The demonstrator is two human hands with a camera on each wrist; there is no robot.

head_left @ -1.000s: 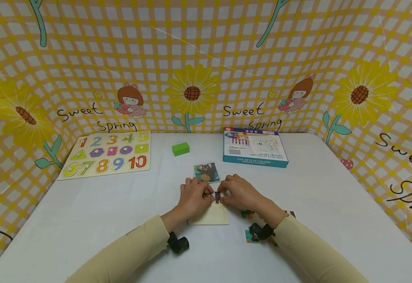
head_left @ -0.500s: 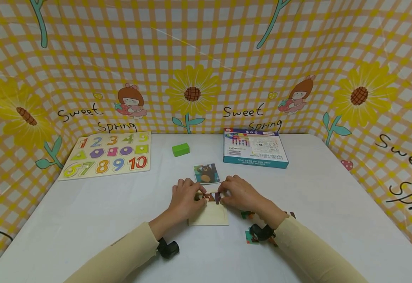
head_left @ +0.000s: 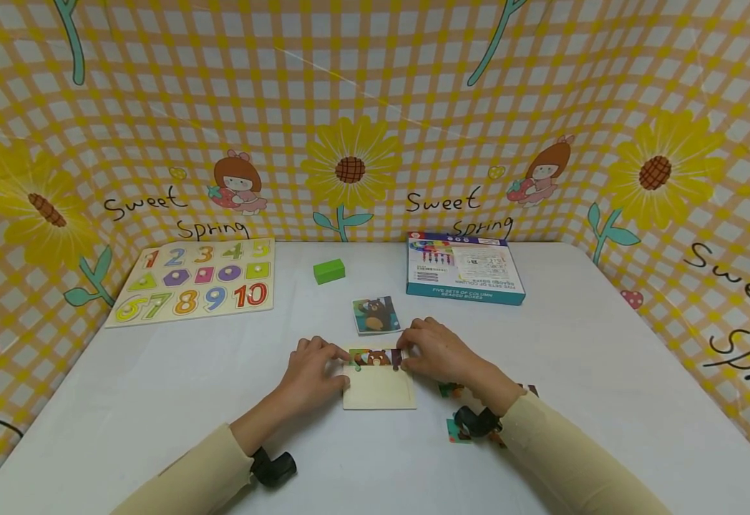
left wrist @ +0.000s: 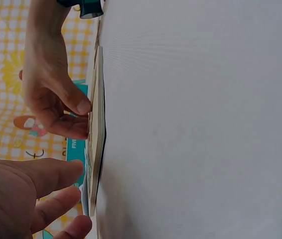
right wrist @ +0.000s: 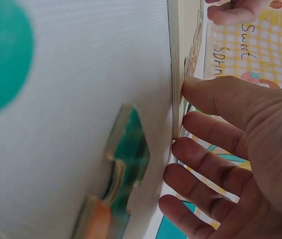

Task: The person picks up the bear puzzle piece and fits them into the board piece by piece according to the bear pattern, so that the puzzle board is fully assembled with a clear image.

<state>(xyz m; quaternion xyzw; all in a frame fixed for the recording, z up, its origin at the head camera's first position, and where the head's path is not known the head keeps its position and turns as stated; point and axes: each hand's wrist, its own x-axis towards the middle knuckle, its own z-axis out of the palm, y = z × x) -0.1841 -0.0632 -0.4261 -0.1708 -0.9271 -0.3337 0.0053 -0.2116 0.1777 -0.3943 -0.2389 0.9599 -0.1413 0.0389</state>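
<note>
A pale wooden puzzle board (head_left: 379,391) lies at the middle of the table. Along its far edge runs a row of jigsaw pieces (head_left: 376,358) showing a brown bear's head. My left hand (head_left: 312,373) is at the board's left side, index fingertip close to the row's left end and thumb lower by the edge. At the right end, my right hand (head_left: 441,350) rests its thumb and index fingertips on the board's edge region, beside the dark piece. The right wrist view shows the right fingers (right wrist: 213,167) extended, thumb and index apart.
A bear picture card (head_left: 376,315) lies beyond the board. Loose jigsaw pieces (head_left: 457,430) lie near the right wrist, partly hidden. Farther back are a number board (head_left: 197,282), a green block (head_left: 329,272) and a teal-sided box (head_left: 465,270).
My left hand has drawn back leftward off the row, its fingers spreading, and the bear-head pieces have come into sight. My right hand has stayed at the right end.
</note>
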